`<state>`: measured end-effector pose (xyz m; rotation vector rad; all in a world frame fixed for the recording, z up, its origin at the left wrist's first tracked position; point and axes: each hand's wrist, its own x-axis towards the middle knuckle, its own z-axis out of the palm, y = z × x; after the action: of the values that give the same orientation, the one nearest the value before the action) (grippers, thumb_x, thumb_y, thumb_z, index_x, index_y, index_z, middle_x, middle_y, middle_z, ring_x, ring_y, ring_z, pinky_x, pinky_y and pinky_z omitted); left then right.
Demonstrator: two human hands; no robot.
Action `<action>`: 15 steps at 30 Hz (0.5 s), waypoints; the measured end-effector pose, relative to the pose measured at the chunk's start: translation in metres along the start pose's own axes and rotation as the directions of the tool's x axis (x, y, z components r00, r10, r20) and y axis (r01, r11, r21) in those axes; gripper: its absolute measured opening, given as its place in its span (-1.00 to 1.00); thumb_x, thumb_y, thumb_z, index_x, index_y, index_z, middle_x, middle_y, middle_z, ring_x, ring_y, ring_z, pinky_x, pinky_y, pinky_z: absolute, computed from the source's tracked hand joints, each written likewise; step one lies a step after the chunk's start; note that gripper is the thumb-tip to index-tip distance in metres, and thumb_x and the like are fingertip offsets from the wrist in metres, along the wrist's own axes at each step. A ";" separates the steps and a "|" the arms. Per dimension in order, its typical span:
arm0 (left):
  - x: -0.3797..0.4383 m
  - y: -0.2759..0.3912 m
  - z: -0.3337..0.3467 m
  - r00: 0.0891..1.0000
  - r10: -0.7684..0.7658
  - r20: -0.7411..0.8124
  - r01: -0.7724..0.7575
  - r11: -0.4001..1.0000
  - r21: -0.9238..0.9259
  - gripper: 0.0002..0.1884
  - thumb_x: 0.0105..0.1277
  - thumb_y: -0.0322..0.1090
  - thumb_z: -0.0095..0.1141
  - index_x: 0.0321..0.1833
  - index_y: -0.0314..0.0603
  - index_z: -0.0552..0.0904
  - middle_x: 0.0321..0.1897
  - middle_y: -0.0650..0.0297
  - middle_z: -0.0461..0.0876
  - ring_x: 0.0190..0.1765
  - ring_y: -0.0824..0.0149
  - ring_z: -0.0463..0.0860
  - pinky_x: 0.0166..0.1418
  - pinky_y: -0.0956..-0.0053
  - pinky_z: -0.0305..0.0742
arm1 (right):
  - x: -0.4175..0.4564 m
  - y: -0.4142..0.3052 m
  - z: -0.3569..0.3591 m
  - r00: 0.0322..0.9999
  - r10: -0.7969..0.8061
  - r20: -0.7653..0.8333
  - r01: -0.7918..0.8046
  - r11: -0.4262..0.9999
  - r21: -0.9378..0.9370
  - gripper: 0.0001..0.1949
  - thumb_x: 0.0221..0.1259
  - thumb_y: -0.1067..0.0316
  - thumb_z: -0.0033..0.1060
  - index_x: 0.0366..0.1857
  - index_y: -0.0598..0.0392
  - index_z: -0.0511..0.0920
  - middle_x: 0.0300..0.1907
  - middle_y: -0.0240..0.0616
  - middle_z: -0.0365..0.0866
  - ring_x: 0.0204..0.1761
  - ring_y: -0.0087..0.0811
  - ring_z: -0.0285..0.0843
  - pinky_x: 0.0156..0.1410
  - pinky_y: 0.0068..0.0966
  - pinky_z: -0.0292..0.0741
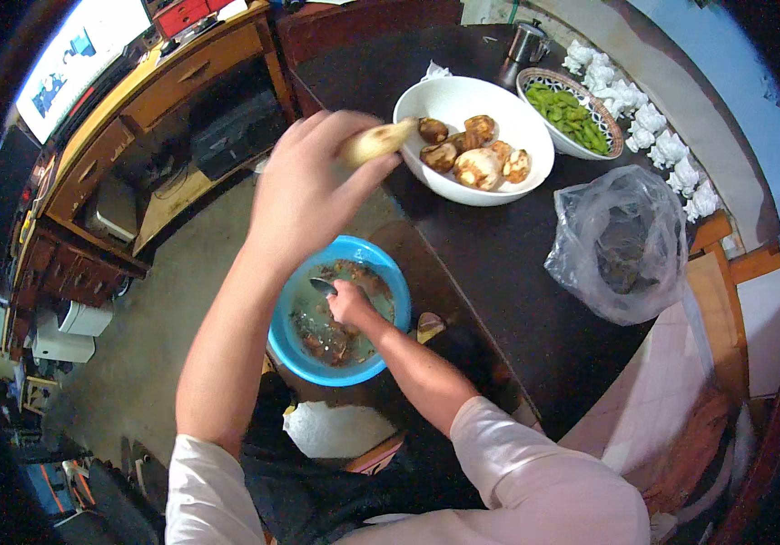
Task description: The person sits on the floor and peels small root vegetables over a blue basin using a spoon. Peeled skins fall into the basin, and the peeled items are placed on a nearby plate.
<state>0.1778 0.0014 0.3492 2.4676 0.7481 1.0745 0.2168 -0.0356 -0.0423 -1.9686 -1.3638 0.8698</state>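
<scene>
My left hand is raised, with thumb and fingers around a pale peeled tuber. The tuber's tip reaches the left rim of a white bowl; from this angle I cannot tell whether they touch. Several brown-patched, partly peeled tubers lie inside that bowl. Lower down, my right hand grips a metal spoon over a blue plastic basin. Cloudy water with brown peel scraps fills much of the basin. The spoon's handle is hidden in my fist.
A patterned bowl of green pods stands on the dark table beside a metal pot. Crumpled white tissues line the far edge. An open clear plastic bag lies to the right. A wooden desk stands left.
</scene>
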 end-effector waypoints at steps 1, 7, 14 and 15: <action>0.024 -0.005 0.013 0.998 0.059 0.036 -0.063 0.988 0.141 -0.62 0.32 -0.13 0.39 0.10 -0.18 0.73 -0.03 0.05 0.74 0.05 0.01 0.69 0.23 0.21 0.57 | -0.003 -0.020 -0.002 0.996 0.038 0.075 -0.042 0.998 0.051 -0.77 0.37 0.24 0.21 -0.08 0.17 0.63 -0.08 0.12 0.73 0.01 0.16 0.71 0.13 -0.05 0.62; 0.059 -0.016 0.031 0.993 0.100 -0.059 -0.091 0.986 0.137 -0.61 0.42 -0.27 0.24 0.27 -0.17 0.68 0.13 -0.01 0.73 0.23 -0.08 0.65 0.37 0.15 0.53 | -0.006 -0.044 -0.027 0.987 0.000 0.161 -0.019 0.994 0.112 -0.73 0.41 0.22 0.20 -0.04 0.22 0.61 -0.12 0.21 0.71 0.03 0.16 0.71 0.16 -0.03 0.60; -0.103 -0.127 0.008 0.874 -0.478 -0.089 0.486 0.866 0.118 -0.72 0.43 -0.35 0.12 0.13 -0.27 0.66 -0.01 0.02 0.77 0.07 0.06 0.76 0.18 0.24 0.62 | 0.021 -0.008 -0.040 0.988 0.128 0.086 -0.129 0.992 0.004 -0.54 0.29 0.33 0.07 0.28 0.17 0.52 0.01 0.03 0.74 -0.02 -0.02 0.74 0.07 -0.02 0.63; -0.149 -0.153 0.011 0.823 -0.567 -0.028 0.561 0.805 0.193 -0.72 0.41 -0.30 0.13 0.09 -0.26 0.68 -0.01 -0.02 0.77 0.07 -0.01 0.76 0.18 0.19 0.62 | 0.015 -0.019 -0.051 0.973 0.142 0.181 -0.187 0.948 0.259 -0.52 0.29 0.37 0.05 0.31 0.17 0.48 -0.09 -0.07 0.69 -0.24 -0.19 0.68 -0.18 -0.22 0.59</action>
<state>0.0501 0.0353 0.1811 2.1585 1.5200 0.7540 0.2493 -0.0205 0.0009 -1.8456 -1.1025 1.2493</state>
